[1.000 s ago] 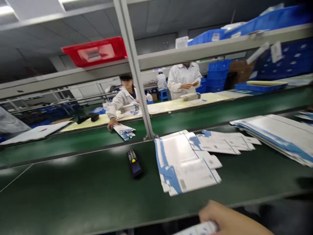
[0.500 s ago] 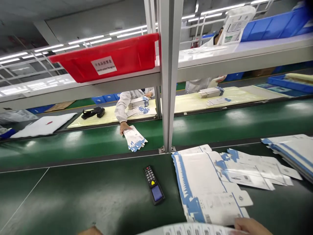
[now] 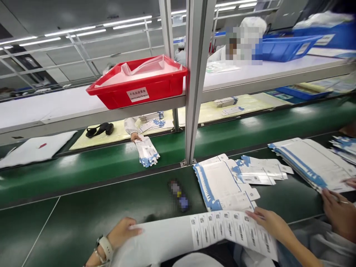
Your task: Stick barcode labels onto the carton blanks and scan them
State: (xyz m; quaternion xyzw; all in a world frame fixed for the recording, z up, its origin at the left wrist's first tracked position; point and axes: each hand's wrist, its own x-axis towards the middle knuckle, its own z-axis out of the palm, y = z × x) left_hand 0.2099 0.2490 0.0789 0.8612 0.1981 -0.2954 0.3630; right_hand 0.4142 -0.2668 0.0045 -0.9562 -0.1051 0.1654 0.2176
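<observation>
A long white strip of labels point(image 3: 164, 233), with barcodes and square codes printed over its right part, stretches between my hands. Its left end is pinched by my left hand point(image 3: 122, 233), which has a watch and a bracelet at the wrist. My right hand point(image 3: 268, 222) grips the upper edge near the printed end, and the strip curves down there. Just beyond it lies a stack of flat white-and-blue cartons point(image 3: 222, 185), with loose flat cartons point(image 3: 258, 170) to its right. A handheld keypad device point(image 3: 179, 196), blurred now, rests on the dark green bench left of the stack.
A metal post point(image 3: 193, 85) rises at the bench's back edge. A labelled red bin point(image 3: 155, 89) stands on the shelf. Beyond runs a green conveyor point(image 3: 91, 159), where a person's hand point(image 3: 135, 136) holds cartons. At right, a co-worker's hand point(image 3: 338, 207) touches another carton stack point(image 3: 314, 159).
The label strip and both my hands have come up into fuller view. The camera view has shifted, showing more at the right, where a co-worker's hands now appear.
</observation>
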